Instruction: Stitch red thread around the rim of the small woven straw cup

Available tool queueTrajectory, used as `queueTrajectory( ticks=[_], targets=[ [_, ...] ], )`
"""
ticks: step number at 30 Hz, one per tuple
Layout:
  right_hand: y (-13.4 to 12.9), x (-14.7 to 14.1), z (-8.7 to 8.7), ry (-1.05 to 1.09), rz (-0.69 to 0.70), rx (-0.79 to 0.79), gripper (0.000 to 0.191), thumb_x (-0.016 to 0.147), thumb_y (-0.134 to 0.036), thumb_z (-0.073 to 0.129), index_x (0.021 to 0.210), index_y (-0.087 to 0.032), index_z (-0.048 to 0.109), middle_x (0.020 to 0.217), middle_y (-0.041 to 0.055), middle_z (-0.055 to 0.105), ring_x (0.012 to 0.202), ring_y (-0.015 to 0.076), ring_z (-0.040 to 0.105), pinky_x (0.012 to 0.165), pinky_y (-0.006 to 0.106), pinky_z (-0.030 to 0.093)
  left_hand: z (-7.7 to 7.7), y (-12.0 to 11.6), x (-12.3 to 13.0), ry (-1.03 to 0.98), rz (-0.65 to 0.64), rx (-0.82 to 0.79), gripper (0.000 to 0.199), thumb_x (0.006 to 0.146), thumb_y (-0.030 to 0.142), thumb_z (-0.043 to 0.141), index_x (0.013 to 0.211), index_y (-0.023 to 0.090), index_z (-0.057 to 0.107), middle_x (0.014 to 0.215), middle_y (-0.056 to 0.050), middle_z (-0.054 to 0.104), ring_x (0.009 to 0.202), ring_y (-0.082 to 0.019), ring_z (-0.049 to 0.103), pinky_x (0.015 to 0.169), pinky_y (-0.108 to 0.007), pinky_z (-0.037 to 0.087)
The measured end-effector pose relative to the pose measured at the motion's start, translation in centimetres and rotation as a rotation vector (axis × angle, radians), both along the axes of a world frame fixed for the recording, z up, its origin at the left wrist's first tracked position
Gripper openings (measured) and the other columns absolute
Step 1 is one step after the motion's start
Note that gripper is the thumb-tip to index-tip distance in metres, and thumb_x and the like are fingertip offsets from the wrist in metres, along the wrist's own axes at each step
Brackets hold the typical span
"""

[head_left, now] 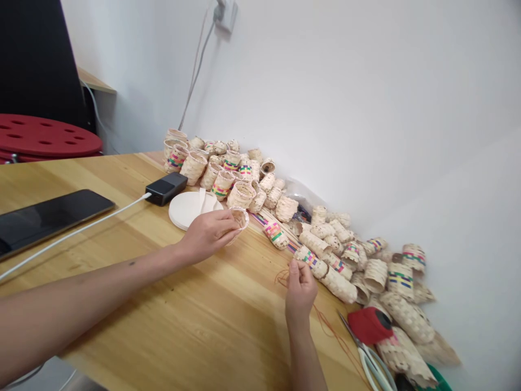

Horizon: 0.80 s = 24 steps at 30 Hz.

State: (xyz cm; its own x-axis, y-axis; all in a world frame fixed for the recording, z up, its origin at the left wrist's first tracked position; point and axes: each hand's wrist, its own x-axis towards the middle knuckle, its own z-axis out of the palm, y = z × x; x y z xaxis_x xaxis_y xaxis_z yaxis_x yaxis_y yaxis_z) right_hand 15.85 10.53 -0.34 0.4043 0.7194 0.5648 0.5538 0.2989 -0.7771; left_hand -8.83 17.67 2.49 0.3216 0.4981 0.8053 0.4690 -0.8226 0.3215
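My left hand (214, 233) pinches the side of a small woven basket (241, 217), its pinkish rim tilted toward the right. It is beside a round white disc (185, 209) on the wooden table. Lower and to the right, my right hand (301, 285) is closed with thumb and fingers together; what it grips is too small to make out. A thin orange-red thread (321, 320) runs on the table on both sides of my right hand. Close behind that hand lies a woven piece with coloured bands (311, 259).
Many woven baskets (242, 194) line the wall. Scissors (368, 361) and a red thread spool (370, 326) lie at the lower right. A phone (52, 217), a black device (166, 188) and a white cable (77, 233) are at the left, near a red stool (44, 136).
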Motion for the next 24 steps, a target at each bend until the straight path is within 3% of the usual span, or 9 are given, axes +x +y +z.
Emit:
queueTrajectory(
  ticks=[6,10,15,24],
  targets=[
    [-0.3,-0.8,0.5,-0.156,-0.014,0.055,0.031,0.089,-0.037,0.055,0.103,-0.012,0.064,0.053,-0.0098,0.028,0.043,0.0094,0.033,0.043,0.020,0.028,0.1,-0.7,0.2,0.040,-0.082,-0.044,0.023,0.094,0.024,0.050,0.082,0.016,0.068,0.078,-0.003,0.058,0.071,-0.013,0.054,0.063,-0.022,0.038],
    [-1.5,-2.6,0.8,-0.373,0.170,0.123,0.023,0.089,-0.032,0.056,0.099,-0.016,0.069,0.051,-0.0060,0.044,0.045,0.0107,0.042,0.047,0.022,0.036,-0.4,-2.0,1.0,0.134,-0.256,-0.106,0.023,0.095,0.023,0.048,0.085,0.017,0.068,0.081,-0.003,0.059,0.074,-0.013,0.054,0.066,-0.022,0.038],
    [-2.1,-4.1,1.2,-0.561,0.362,0.176,0.021,0.093,-0.032,0.053,0.094,-0.020,0.069,0.072,0.0029,0.069,0.062,0.0134,0.061,0.062,0.024,0.047,-0.6,-3.5,1.8,0.218,-0.441,-0.124,0.024,0.095,0.021,0.047,0.085,0.017,0.068,0.082,-0.004,0.060,0.076,-0.014,0.055,0.067,-0.022,0.039],
    [-1.8,-3.6,1.3,-0.607,0.409,0.150,0.030,0.095,-0.041,0.049,0.088,-0.019,0.068,0.073,0.0024,0.072,0.065,0.0121,0.064,0.066,0.022,0.049,-0.2,-3.6,1.7,0.149,-0.434,-0.108,0.015,0.091,0.020,0.051,0.090,0.021,0.066,0.085,0.001,0.065,0.077,-0.013,0.059,0.069,-0.018,0.042]
  ],
)
